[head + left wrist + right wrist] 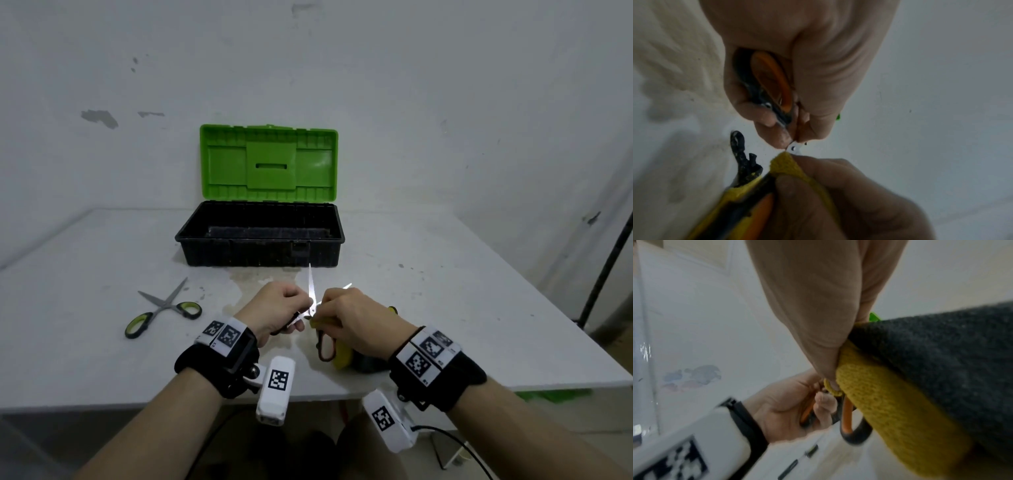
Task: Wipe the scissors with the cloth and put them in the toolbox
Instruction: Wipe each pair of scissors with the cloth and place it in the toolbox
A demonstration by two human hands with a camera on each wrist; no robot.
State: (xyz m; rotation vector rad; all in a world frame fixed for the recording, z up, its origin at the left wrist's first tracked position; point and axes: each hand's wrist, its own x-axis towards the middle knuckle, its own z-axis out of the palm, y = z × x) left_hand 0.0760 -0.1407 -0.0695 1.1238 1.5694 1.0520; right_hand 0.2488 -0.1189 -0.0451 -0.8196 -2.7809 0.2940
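I hold a pair of orange-and-black-handled scissors (312, 291) spread open above the table, near its front edge. My left hand (277, 308) grips one handle loop (768, 81). My right hand (352, 318) pinches a yellow-and-grey cloth (342, 356) around the other blade close to the pivot (793, 148); the second handle loop (851, 431) hangs below it. One bright blade points up toward the toolbox (260, 236), which stands open at the back with a green lid (269, 161) upright and a black tray. The cloth (900, 394) drapes under my right palm.
A second pair of scissors (161, 308) with green-and-black handles lies open on the table to the left. The white table (462, 291) shows a pale stain in front of the toolbox. A dark pole (606, 267) stands at the right, by the table's right edge.
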